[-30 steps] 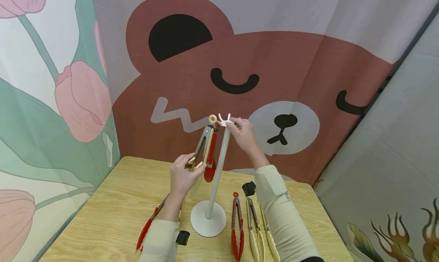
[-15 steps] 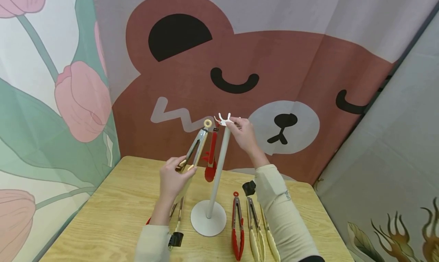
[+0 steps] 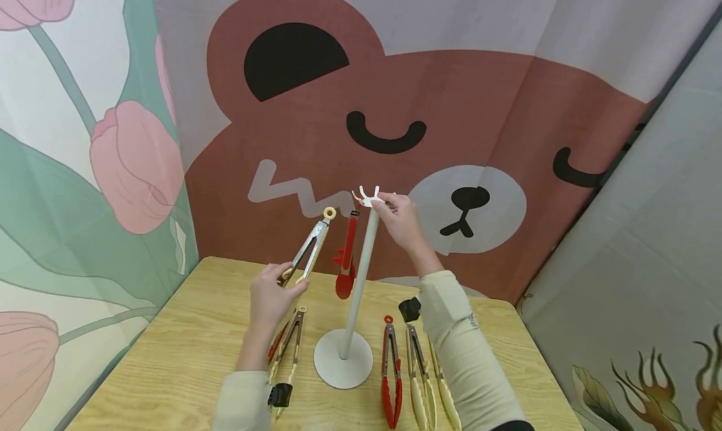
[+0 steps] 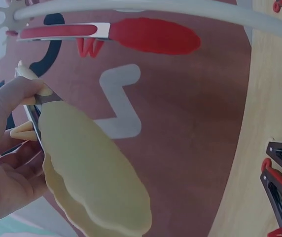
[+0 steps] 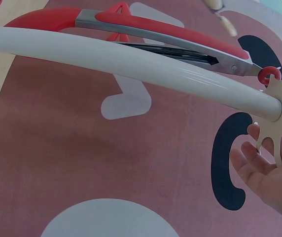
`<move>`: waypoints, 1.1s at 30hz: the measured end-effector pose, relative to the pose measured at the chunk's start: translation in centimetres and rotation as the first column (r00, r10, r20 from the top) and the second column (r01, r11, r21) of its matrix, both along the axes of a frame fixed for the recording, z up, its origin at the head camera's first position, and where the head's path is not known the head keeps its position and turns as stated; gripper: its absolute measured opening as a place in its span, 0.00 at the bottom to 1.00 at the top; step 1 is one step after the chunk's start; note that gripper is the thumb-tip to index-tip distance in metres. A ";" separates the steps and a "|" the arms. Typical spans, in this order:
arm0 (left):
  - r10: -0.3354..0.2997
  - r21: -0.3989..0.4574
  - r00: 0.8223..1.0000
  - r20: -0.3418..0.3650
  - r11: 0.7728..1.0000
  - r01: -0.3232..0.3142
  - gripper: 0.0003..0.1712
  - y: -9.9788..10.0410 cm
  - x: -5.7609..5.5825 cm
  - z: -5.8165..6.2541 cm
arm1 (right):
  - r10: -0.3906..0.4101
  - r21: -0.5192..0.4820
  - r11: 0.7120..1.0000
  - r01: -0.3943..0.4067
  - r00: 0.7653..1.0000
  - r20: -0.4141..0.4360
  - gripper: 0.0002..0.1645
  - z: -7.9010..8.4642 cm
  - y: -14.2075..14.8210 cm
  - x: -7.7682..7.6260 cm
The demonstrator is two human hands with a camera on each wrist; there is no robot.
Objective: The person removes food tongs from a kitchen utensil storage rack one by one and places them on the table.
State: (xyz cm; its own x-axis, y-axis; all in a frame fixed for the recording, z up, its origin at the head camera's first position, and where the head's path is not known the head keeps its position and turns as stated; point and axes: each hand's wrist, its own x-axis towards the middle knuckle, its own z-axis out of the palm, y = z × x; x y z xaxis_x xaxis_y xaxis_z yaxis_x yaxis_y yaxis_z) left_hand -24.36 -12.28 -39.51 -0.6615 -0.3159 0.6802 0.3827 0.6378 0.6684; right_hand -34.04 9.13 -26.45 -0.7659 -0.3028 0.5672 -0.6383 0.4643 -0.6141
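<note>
My left hand (image 3: pixel 272 296) holds a pair of cream-and-steel kitchen tongs (image 3: pixel 313 246) tilted up, its cream ring at the top, left of a white stand (image 3: pixel 361 274). In the left wrist view the wavy cream head (image 4: pixel 94 163) of these tongs points away from the thumb. My right hand (image 3: pixel 399 221) pinches the pronged hook plate (image 3: pixel 368 199) on top of the stand, as the right wrist view also shows. Red tongs (image 3: pixel 349 243) hang from that plate by a red ring (image 5: pixel 270 75), close to the pole.
The stand's round base (image 3: pixel 343 369) sits on the wooden table (image 3: pixel 186 349). Right of it lie red tongs (image 3: pixel 390 374) and two cream pairs, partly under my right sleeve (image 3: pixel 468 349). Cream tongs (image 3: pixel 294 340) and partly hidden red ones lie left. A printed curtain (image 3: pixel 304 124) hangs behind.
The cream tongs in my left hand have moved left and down, away from the hook plate and the hanging red tongs. My right hand stays on the plate.
</note>
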 end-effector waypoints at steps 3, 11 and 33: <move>0.003 0.005 0.999 0.046 1.000 -0.003 0.23 -0.4 0.0 -0.3 | -0.004 -0.001 1.000 0.004 1.000 -0.001 0.23 0.0 0.0 0.0; 0.027 0.029 0.987 0.159 0.999 -0.032 0.25 -1.6 -0.1 -1.4 | -0.001 -0.002 1.000 0.001 1.000 0.005 0.24 0.0 -0.1 0.0; 0.083 -0.004 0.950 0.300 0.996 -0.086 0.25 -4.4 0.3 -4.3 | 0.008 -0.023 1.000 -0.007 1.000 0.007 0.22 0.0 -0.1 0.1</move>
State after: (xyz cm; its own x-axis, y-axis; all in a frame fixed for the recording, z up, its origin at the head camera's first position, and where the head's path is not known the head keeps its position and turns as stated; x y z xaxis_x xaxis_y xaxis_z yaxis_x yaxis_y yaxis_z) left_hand -24.05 -16.63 -43.84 -0.8047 -0.3851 0.4518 0.1088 0.6524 0.7500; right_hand -33.95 9.01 -26.43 -0.7678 -0.2958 0.5683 -0.6372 0.4455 -0.6289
